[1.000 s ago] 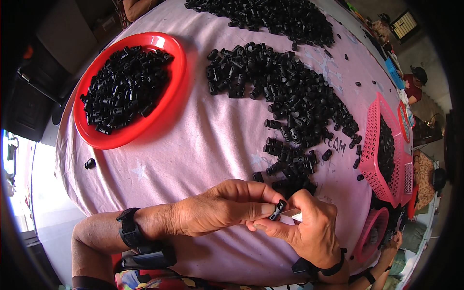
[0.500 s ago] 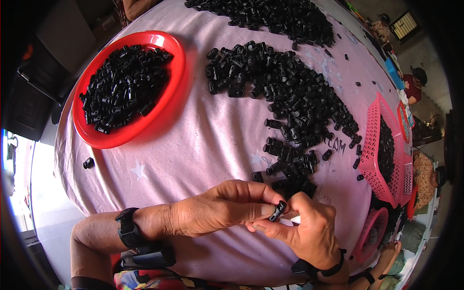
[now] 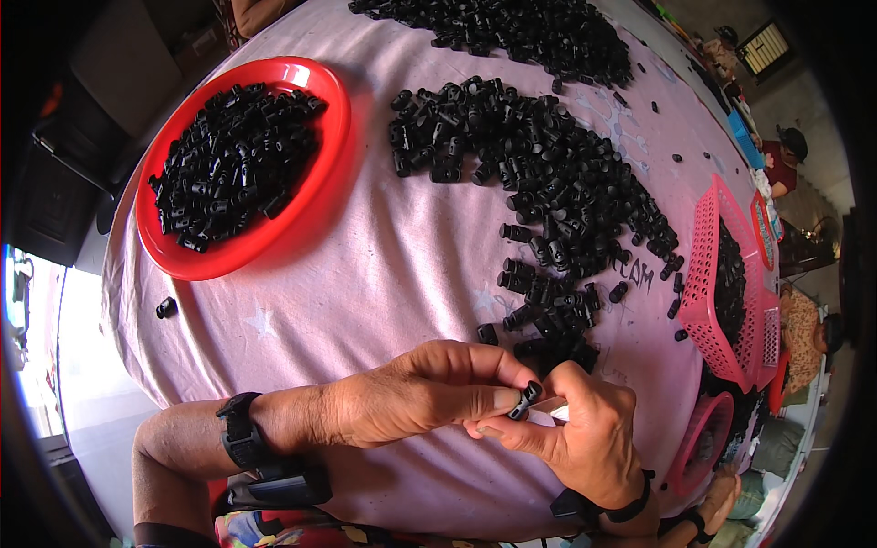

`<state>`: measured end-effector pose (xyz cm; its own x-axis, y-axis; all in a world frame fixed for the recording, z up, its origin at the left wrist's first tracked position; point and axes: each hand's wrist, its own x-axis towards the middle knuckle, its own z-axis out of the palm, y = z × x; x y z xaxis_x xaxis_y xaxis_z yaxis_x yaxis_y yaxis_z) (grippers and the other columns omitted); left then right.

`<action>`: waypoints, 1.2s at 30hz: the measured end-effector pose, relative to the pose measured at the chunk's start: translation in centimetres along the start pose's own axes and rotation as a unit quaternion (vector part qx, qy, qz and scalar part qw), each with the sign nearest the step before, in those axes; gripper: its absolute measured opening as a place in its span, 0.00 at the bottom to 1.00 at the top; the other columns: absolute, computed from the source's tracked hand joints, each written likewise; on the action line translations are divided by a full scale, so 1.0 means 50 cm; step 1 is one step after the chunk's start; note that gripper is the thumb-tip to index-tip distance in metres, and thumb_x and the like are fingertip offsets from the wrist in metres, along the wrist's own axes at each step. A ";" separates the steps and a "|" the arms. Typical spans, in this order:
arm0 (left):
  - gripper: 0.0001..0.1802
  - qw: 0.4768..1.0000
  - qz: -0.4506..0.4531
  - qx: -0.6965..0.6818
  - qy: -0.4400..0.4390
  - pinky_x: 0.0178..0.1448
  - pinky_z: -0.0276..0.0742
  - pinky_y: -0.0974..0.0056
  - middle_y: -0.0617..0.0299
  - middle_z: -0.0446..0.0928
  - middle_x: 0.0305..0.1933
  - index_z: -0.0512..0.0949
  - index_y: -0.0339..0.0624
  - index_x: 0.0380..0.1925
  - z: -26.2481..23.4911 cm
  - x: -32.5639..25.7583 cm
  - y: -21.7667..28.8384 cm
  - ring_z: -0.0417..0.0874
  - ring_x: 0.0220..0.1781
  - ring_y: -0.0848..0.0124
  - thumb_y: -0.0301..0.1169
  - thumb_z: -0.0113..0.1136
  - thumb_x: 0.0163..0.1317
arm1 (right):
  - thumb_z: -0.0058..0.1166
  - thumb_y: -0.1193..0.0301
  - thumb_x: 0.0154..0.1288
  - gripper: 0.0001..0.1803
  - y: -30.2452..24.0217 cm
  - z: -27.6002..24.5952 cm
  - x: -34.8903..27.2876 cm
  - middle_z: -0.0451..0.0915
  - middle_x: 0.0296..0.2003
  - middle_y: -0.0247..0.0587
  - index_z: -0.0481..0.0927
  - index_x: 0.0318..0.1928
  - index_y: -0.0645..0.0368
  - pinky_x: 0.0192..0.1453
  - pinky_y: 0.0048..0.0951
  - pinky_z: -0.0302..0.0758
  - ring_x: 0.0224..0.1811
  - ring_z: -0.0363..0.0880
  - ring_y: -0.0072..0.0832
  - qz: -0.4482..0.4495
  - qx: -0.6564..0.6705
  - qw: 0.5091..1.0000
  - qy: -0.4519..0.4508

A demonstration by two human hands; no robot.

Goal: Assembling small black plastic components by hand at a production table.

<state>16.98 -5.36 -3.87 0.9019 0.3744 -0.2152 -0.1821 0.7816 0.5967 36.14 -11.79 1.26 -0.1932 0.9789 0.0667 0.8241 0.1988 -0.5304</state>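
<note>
A small black plastic cord lock [image 3: 523, 400] is pinched between the thumb and forefinger of my left hand [image 3: 429, 395]. My right hand [image 3: 577, 427] is closed close against it, fingertips meeting those of my left hand. Between the right thumb and fingers sits a small white, flat-looking piece [image 3: 554, 414], mostly covered, so its kind cannot be told. Just beyond my hands, a long heap of similar black cord locks [image 3: 566, 196] spreads over the pink cloth [image 3: 365, 310]. At the far left a red plate [image 3: 333, 173] holds a pile of the same pieces.
Another heap of black pieces [image 3: 512, 27] lies at the far edge. One loose piece [image 3: 166, 308] lies below the red plate. On the right stand a pink perforated basket [image 3: 702, 265] and a pink round container [image 3: 699, 447]. Another person's hand [image 3: 722, 500] shows at lower right.
The cord lock and both my hands stay almost in place, with the cord lock turned very slightly. At lower right the other person's hand has shifted down and left.
</note>
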 end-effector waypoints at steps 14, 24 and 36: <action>0.13 1.000 -0.005 -0.006 -0.002 0.43 0.69 0.75 0.70 0.74 0.37 0.74 0.37 0.52 0.001 0.003 -0.002 0.69 0.35 0.83 0.26 0.53 0.69 | 0.66 0.45 0.51 0.31 -0.001 -0.002 0.001 0.80 0.19 0.44 0.70 0.25 0.60 0.24 0.32 0.78 0.22 0.84 0.37 -0.002 0.010 1.000 -0.003; 0.13 1.000 -0.004 -0.004 -0.002 0.42 0.68 0.75 0.71 0.74 0.38 0.74 0.37 0.52 0.004 0.001 0.004 0.69 0.35 0.83 0.27 0.53 0.70 | 0.67 0.46 0.51 0.30 -0.004 0.001 0.003 0.80 0.19 0.43 0.70 0.25 0.60 0.23 0.31 0.78 0.21 0.84 0.36 -0.020 0.004 1.000 -0.014; 0.13 1.000 0.000 -0.013 -0.002 0.41 0.68 0.75 0.70 0.74 0.39 0.74 0.38 0.52 0.002 0.002 -0.002 0.68 0.35 0.83 0.27 0.53 0.70 | 0.67 0.46 0.51 0.30 0.001 0.004 0.001 0.79 0.18 0.42 0.70 0.25 0.60 0.24 0.31 0.77 0.21 0.83 0.34 -0.009 0.026 1.000 0.009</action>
<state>17.12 -5.43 -3.89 0.9034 0.3724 -0.2125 -0.1919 0.7944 0.5763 36.07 -11.75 1.06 -0.1981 0.9759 0.0918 0.7918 0.2145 -0.5718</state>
